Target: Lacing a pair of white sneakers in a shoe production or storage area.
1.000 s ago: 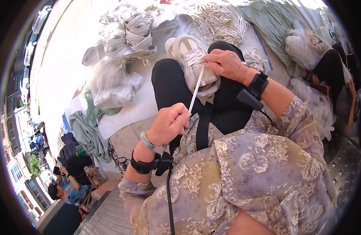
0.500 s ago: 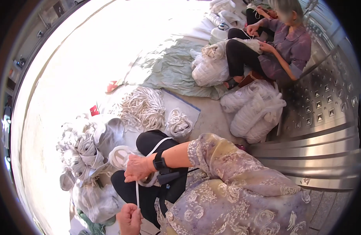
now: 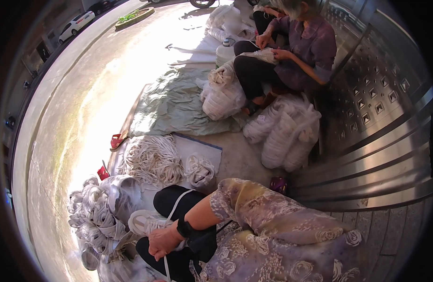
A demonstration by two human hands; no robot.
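Sunlit pavement (image 3: 52,155) fills the left of the frame, with a white car (image 3: 76,24) at the upper left and an embossed metal panel (image 3: 367,103) at the right. Any print on the red object (image 3: 103,171) at centre left is too small to read. Near the middle, a crumpled green sheet (image 3: 183,101) spreads above a heap of white laces (image 3: 148,157); a co-worker (image 3: 296,56) sits at the upper right beside plastic-wrapped bundles (image 3: 282,136). At lower centre-left, a white shoe (image 3: 142,221) lies by the person's black-trousered knees, partly covered by the right hand (image 3: 164,242). Its fingers curl downward, a white lace (image 3: 166,268) emerging beneath them; whether they pinch it cannot be told. Only a sliver of the left hand (image 3: 158,280) shows at the lower edge, its grip impossible to tell.
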